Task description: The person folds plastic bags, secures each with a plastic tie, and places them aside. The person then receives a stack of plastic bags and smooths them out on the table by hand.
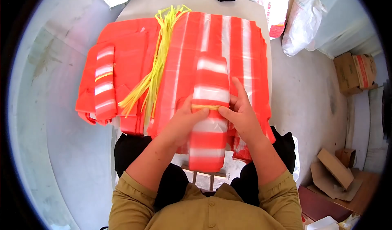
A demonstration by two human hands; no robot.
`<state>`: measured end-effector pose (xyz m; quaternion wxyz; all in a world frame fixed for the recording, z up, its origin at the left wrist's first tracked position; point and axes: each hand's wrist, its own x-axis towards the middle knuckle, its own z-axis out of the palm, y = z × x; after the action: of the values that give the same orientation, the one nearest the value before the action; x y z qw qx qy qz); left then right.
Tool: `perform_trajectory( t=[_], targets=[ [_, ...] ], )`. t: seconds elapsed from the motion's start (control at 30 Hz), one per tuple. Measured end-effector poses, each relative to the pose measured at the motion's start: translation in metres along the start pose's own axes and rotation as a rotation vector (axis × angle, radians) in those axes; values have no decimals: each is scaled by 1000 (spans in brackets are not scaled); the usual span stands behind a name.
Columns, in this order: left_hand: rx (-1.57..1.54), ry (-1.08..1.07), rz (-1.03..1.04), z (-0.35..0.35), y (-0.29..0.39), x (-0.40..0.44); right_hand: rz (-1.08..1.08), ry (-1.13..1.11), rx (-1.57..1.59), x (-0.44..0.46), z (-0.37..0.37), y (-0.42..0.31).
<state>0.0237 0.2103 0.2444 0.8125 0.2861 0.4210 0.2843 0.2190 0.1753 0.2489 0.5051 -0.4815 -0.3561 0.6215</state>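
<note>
1. Over the near edge of the pale grey bench (143,3), a long, flat-folded bundle of red-and-white striped plastic (210,93) is held, its upper part lying across a broad stack of red-and-white striped plastic sheets (175,66) and its lower end projecting toward the lap.

2. Around the middle of the bundle, a thin yellow strip (206,107) is passed crosswise.

3. By the left hand (183,123) the bundle is grasped at its left side, with the thumb pressed on the strip. By the right hand (245,116) it is grasped at its right side, with the thumb at the strip's other end and the index finger extended. Whether a knot or twist is being formed cannot be told.

4. At the left, a smaller striped bundle, bound with a yellow tie (105,72), is rested on a pile of folded red plastic (134,46). Between pile and stack, a loose hank of long yellow strips (161,54) is laid.

5. The step in hand is judged to be the binding of the bundle. For the next move, steady thumb pressure seems called for, so that the strip is kept taut and centred while its ends are secured.
</note>
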Motion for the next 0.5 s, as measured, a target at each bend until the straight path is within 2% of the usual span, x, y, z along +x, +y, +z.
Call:
perform_trajectory(
  t=[0.13, 0.23, 0.37, 0.5],
  targets=[
    [191, 19, -45, -9, -19, 7, -112, 66, 57, 0, -2, 4],
    [289, -83, -3, -1, -24, 5, -184, 232, 50, 3, -4, -1],
    [208, -141, -29, -3, -34, 10, -37, 137, 57, 7, -13, -1],
    [156, -118, -29, -2, -34, 7, 19, 152, -27, 0, -8, -1]
  ],
)
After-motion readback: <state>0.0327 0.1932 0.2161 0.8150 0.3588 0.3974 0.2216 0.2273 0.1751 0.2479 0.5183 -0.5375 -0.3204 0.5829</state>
